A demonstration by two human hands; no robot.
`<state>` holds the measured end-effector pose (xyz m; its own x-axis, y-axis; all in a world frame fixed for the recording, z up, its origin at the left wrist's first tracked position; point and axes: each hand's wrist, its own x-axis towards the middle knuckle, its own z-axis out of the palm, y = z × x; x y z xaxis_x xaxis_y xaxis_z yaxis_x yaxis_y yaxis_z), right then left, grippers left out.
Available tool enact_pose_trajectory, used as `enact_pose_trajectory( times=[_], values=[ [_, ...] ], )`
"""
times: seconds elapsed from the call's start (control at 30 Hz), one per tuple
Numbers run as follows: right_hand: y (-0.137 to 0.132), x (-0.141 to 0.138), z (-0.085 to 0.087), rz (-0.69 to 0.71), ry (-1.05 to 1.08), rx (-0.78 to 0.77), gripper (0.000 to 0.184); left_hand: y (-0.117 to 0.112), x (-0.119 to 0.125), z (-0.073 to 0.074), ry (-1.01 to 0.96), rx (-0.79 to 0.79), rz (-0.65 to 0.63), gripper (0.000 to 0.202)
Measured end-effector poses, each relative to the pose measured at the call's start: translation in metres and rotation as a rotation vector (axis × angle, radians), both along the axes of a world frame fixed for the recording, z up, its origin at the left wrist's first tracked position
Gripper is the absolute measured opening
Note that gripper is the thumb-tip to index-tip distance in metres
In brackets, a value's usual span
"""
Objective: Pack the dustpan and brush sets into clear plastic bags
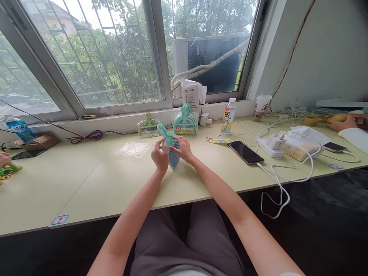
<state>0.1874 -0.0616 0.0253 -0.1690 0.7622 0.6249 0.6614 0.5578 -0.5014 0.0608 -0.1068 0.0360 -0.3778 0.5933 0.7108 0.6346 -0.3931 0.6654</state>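
A small teal dustpan and brush set stands tilted above the table in front of me, its handle up and its striped grey-blue part down. My left hand grips it from the left, fingers closed near the base of the handle. From the other side my right hand holds its upper right edge, with fingers bent over it. A clear plastic bag lies flat to the left of my hands. Behind them stand packed teal dustpan sets and a packed green dustpan set. A printed label strip lies to the right.
To the right are a drink bottle, a black phone, a power strip with tangled white cables and a plastic cup. Another person's hand is at far right, another hand at far left. The table's front edge is close.
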Motion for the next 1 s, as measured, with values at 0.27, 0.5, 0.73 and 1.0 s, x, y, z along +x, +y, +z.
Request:
enact_pose_trajectory(
  times=[0.27,0.5,0.73,1.0],
  values=[
    [0.001,0.004,0.010,-0.055,0.068,-0.031,0.026,-0.006,0.011,0.002,0.017,0.010,-0.240,0.035],
    [0.002,0.020,0.027,-0.048,0.347,-0.061,0.028,0.046,-0.034,-0.018,-0.316,-0.181,-0.154,0.031],
    [0.008,0.044,0.018,-0.474,-0.109,-0.208,0.025,0.062,-0.085,-0.033,-0.231,-0.559,0.006,0.027],
    [0.019,0.053,-0.004,-0.565,-0.383,-0.367,0.031,0.058,-0.079,-0.030,0.075,-0.657,0.042,0.025]
  ],
)
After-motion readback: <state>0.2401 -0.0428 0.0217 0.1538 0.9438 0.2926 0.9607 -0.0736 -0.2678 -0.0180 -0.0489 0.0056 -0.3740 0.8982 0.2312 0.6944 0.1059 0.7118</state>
